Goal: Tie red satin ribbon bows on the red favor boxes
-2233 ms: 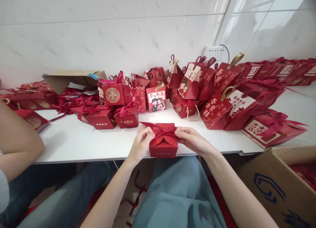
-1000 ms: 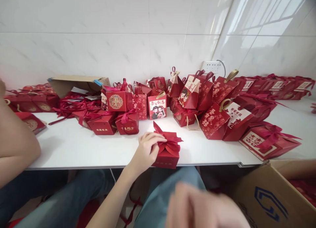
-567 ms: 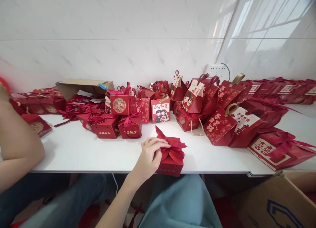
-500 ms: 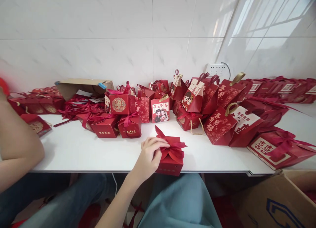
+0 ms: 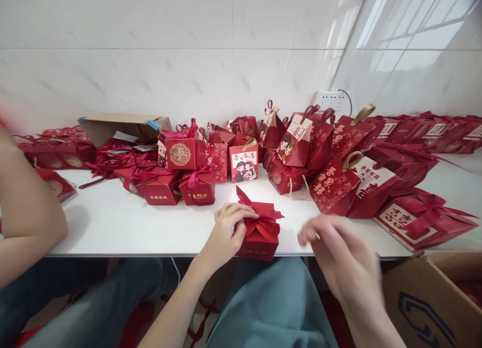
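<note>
A small red gift box [image 5: 259, 235] with a red ribbon bow on top stands at the front edge of the white table [image 5: 131, 227]. My left hand [image 5: 226, 232] grips the box's left side, fingers curled over the top by the bow. My right hand [image 5: 339, 257] hovers to the right of the box, blurred by motion, fingers loosely spread with nothing visible in them.
Many red gift boxes and bags [image 5: 320, 157] crowd the table's back along the tiled wall. A flat cardboard box [image 5: 120, 124] lies at back left. Another person's arm [image 5: 26, 222] rests at left. An open cardboard carton [image 5: 433, 303] stands at lower right.
My right hand let go of the box, dropped out of view, and has come back up to the right of it. My left hand has kept hold of the box.
</note>
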{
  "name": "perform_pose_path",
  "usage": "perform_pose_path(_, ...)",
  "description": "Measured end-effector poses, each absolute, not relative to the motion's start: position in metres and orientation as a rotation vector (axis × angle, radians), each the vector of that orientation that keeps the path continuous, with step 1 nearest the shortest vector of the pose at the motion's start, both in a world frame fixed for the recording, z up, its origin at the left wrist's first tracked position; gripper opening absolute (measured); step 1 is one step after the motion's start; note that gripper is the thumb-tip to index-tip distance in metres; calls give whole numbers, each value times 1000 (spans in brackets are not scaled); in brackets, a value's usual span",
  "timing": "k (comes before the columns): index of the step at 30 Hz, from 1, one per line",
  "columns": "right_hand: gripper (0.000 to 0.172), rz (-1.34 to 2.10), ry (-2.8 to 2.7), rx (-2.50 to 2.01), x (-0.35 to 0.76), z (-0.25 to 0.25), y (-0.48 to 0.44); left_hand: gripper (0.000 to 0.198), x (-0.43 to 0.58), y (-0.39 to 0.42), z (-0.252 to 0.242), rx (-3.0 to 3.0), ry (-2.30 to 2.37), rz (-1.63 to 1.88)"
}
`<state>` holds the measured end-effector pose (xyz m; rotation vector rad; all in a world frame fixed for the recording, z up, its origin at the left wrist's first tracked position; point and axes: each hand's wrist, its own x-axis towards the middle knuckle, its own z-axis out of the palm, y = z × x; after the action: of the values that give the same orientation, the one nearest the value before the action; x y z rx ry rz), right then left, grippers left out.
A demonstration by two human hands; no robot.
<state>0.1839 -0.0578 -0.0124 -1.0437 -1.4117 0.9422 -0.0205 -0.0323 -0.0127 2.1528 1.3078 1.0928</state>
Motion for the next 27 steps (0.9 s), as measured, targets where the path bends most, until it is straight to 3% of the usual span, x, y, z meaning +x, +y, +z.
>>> perform_pose_path(3, 40, 980, -1201, -1293, 190, -19, -18, 38, -21, -32, -11, 2160, 1319, 1086)
perform_pose_path(8, 35, 1648, -1082, -1205, 185, -21, 3, 38, -21, -33, -10, 2164, 1330, 1051)
perform_pose_path(15, 29, 1807, -1080, -1182, 180, -19, 11, 37, -21, -31, -10, 2160, 1338, 1033)
perform_pose_path(22, 48, 1657, -1209, -1026, 203, -12, 20, 38, -21, -32, -10, 2176, 1327, 1028)
perform_pose_path(27, 34, 1400, -1759, -1058, 226, 13, 29, 39, -22, -31, -9, 2166, 1317, 1023)
